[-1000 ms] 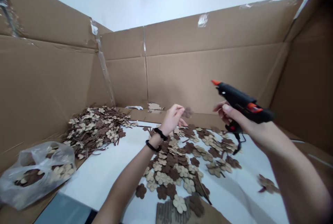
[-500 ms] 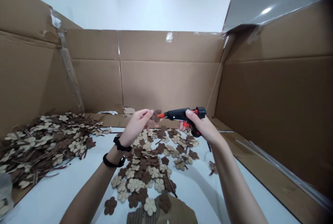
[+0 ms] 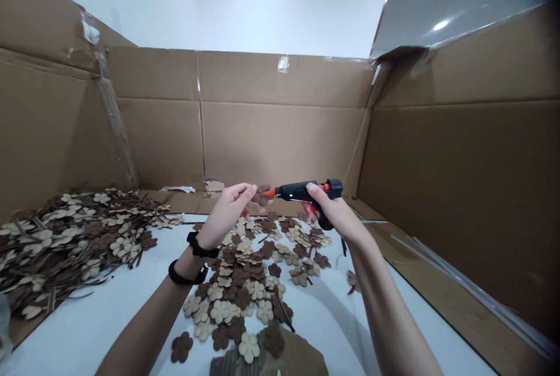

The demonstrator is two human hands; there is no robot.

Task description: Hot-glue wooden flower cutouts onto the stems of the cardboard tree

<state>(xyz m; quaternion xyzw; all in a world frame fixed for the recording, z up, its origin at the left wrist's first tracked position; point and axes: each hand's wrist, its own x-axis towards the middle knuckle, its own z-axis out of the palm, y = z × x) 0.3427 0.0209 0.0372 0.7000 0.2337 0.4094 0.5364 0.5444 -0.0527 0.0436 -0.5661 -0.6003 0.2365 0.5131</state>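
Between the thumb and fingers of my left hand [image 3: 234,204] is a brown flower [image 3: 261,194], held up above the table. My right hand [image 3: 329,207] is wrapped round the handle of a black and orange glue gun [image 3: 297,191]. The gun's orange tip points left and meets the flower, or lies right in front of it. Below both hands, brown and cream flowers [image 3: 240,274] lie spread over the white table [image 3: 126,300]. Whether there is glue on the held flower cannot be made out.
A large heap of finished-looking flowers with thin stems [image 3: 100,233] lies at the left. Cardboard walls [image 3: 280,137] stand at the back and both sides. A torn cardboard piece [image 3: 301,355] is at the front edge, and clear sticks [image 3: 472,288] lie along the right.
The whole view has shifted slightly. My hands keep nearly the same pose, with the flower turned a little at the gun's tip.
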